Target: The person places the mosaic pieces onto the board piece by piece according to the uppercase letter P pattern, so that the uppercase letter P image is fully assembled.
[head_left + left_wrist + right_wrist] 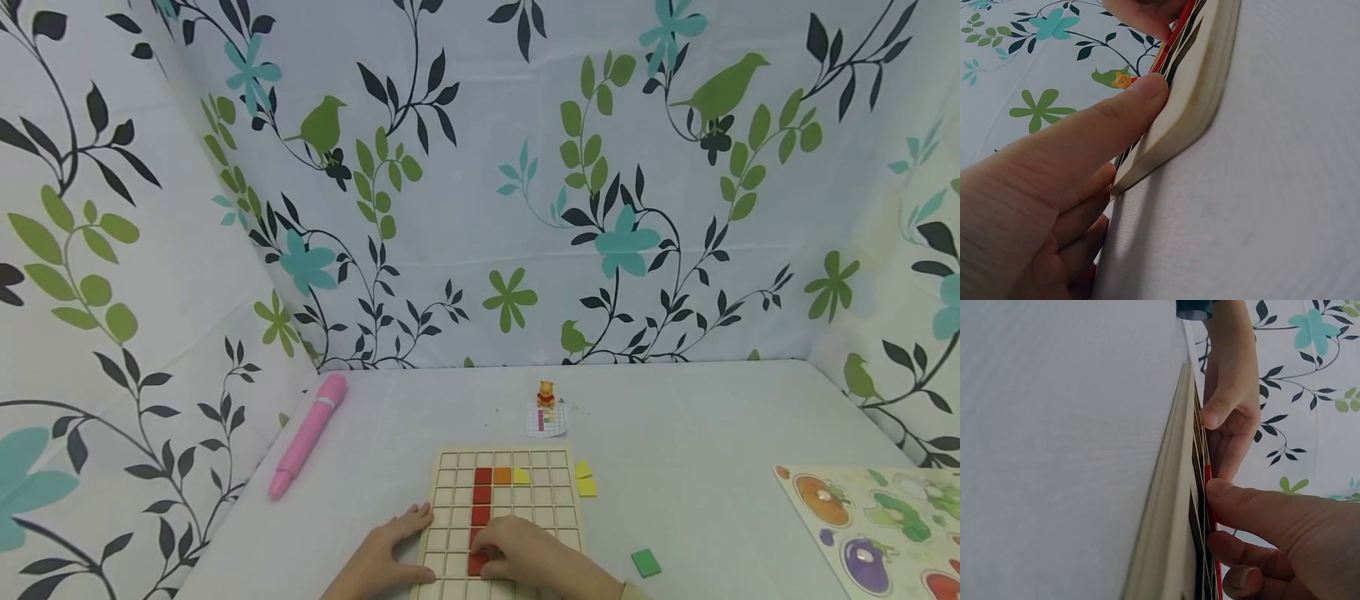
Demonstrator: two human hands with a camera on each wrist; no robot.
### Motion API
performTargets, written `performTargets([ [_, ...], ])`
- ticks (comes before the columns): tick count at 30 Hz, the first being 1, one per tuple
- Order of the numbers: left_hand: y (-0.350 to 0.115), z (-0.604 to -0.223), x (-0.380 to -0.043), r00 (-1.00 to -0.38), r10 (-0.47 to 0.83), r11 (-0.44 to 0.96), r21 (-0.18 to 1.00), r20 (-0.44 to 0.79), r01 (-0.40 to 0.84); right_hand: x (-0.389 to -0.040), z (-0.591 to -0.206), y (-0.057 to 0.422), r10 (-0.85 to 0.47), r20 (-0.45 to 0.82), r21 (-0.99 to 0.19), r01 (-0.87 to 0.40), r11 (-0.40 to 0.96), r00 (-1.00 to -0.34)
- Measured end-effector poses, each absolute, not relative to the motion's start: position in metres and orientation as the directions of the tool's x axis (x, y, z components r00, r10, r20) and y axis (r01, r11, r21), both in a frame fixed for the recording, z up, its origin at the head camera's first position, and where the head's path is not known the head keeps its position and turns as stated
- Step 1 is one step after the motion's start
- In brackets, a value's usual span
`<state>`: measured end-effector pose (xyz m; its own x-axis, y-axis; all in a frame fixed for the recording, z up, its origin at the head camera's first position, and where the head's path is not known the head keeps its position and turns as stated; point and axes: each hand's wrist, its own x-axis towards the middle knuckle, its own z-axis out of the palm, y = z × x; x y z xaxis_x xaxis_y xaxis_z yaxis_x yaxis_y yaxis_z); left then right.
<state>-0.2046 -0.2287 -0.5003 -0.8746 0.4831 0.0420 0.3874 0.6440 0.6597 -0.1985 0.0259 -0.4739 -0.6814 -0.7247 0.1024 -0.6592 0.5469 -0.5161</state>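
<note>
A pale wooden grid board (pixel 442 521) lies in front of me. Down one column runs a line of red tiles (pixel 482 494), with an orange tile (pixel 502 476) and a yellow tile (pixel 521 476) beside the top one. My right hand (pixel 525 550) bends over the lower end of that column; its thumb and forefinger pinch a red tile (pixel 476 565) at the board's surface. With fingers and thumb spread, my left hand (pixel 386 550) rests against the board's left edge. The left wrist view shows its thumb (pixel 1147 87) laid over the board's top face.
Yellow pieces (pixel 587 487) lie just right of the board, a green tile (pixel 646 562) farther right. Behind it are a small printed card (pixel 546 423) and a bear figurine (pixel 546 393). A pink marker-shaped tube (pixel 307 437) lies left, a vegetable-picture sheet (pixel 832 521) at far right.
</note>
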Motion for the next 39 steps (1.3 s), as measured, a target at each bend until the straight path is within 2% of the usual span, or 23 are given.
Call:
performTargets([
  [10, -0.229, -0.498, -0.203, -0.866, 0.496, 0.629, 0.662, 0.06, 0.407, -0.196, -0.472, 0.025, -0.705, 0.09, -0.513, -0.64, 0.572, -0.703],
  [18, -0.229, -0.5, -0.204, -0.871, 0.49, 0.635, 0.669, 0.038, 0.387, -0.193, -0.469, 0.022, -0.692, 0.062, -0.462, -0.635, 0.619, -0.719],
  [29, -0.231, -0.495, -0.204, -0.866, 0.498, 0.629, 0.67, 0.041, 0.394, -0.199, -0.453, 0.035, -0.697, 0.164, -0.499, -0.668, 0.552, -0.698],
  [34, -0.23, -0.495, -0.206, -0.869, 0.494, 0.626, 0.674, 0.046, 0.392, -0.202, -0.436, 0.056, -0.667, 0.219, -0.549, -0.655, 0.519, -0.712],
  [39, -0.229, -0.5, -0.206, -0.872, 0.49, 0.62, 0.692, 0.026, 0.369, -0.202, -0.419, 0.091, -0.616, 0.271, -0.543, -0.645, 0.537, -0.74],
])
